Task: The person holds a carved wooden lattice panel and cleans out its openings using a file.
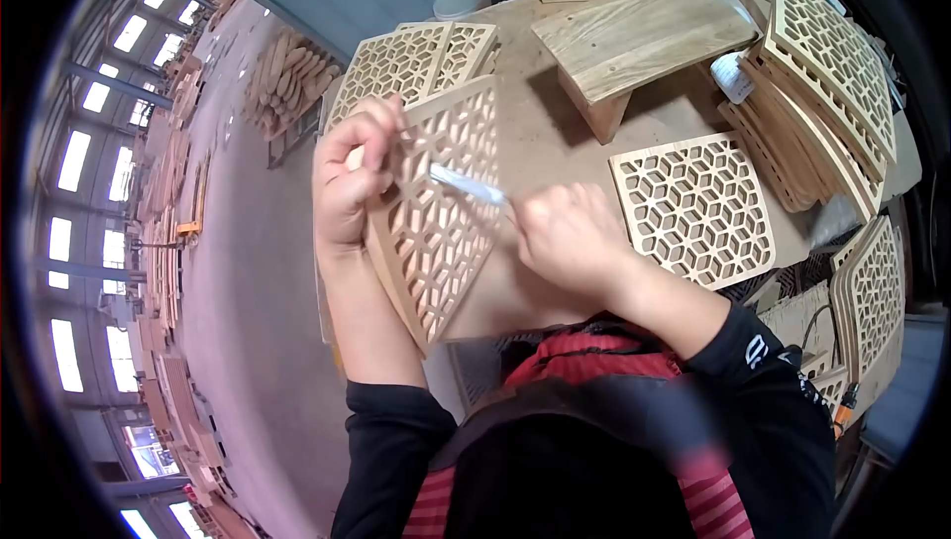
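A wooden lattice panel (446, 212) stands tilted on edge above the near left part of the worktable (535, 286). My left hand (362, 167) is closed round its left upper edge, fingers curled. In my right hand (570, 237), closed in a fist, is a thin tool (468, 185) with a pale, flat blade-like part, slightly blurred. Its tip points left and lies against or just in front of the lattice openings; contact cannot be made out. Flat on the table to the right of my right hand rests another lattice panel (693, 210).
A small wooden bench (644, 39) stands at the back. Lattice panels are stacked at the right (832, 73), lower right (877, 291) and back left (396, 63). A white tub (462, 0) is behind the table. Wooden pieces (289, 78) are piled beyond its left side.
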`<state>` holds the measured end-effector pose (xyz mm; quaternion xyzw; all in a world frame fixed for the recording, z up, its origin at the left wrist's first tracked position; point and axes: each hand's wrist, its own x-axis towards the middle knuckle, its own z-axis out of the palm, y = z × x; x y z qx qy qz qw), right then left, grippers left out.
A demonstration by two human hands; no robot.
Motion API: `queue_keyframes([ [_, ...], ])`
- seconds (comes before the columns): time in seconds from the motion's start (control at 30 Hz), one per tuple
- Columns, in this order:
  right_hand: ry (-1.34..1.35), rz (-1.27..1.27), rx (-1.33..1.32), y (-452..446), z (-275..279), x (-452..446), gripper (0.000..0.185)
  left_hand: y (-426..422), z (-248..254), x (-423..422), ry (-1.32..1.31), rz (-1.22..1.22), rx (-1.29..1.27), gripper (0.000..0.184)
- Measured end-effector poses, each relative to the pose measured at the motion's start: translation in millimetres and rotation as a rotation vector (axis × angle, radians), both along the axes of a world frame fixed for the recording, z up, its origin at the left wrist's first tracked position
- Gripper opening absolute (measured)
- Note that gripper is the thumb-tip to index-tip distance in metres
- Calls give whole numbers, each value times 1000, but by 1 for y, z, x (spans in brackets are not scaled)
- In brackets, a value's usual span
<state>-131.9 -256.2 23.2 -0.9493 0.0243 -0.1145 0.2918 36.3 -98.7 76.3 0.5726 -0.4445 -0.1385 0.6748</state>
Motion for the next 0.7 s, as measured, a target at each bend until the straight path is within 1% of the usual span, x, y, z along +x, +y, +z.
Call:
queue_keyframes([
  [0.07,-48,13,-18,4,-1,20,22,-18,3,-19,6,-118,46,13],
  [0.13,-99,9,-52,5,-2,35,14,-24,8,-20,-21,-149,108,12],
  [0.17,-126,31,-35,1,-3,33,14,-19,6,-10,-42,-173,86,13],
  [0.2,-56,40,-37,-2,1,25,16,-11,4,-3,-26,-131,56,13],
  [0.27,-94,6,43,-7,-7,5,30,8,-3,13,-19,12,-9,15],
  [0.3,-63,6,37,-6,-5,4,25,11,0,12,-22,-21,-51,17],
  [0.37,2,5,33,-3,3,0,18,7,3,1,-17,72,32,15],
  [0.4,-104,-16,-26,1,7,2,18,2,5,-7,-14,117,73,15],
  [0.43,-70,19,-7,4,6,16,18,-8,3,-6,-13,-39,43,13],
  [0.47,-40,56,5,4,5,29,18,-14,4,-14,-43,-112,70,15],
  [0.53,-63,36,20,4,5,30,17,-13,4,-12,-27,-109,97,16],
  [0.57,-73,22,34,5,5,30,17,-6,3,-8,-24,-84,61,17],
  [0.6,72,64,15,0,13,21,18,3,2,0,-22,-65,26,17],
  [0.67,19,21,53,-2,6,4,17,23,-9,12,45,7,-92,20],
  [0.7,-31,18,34,-1,3,4,21,22,-8,8,48,20,-98,19],
])
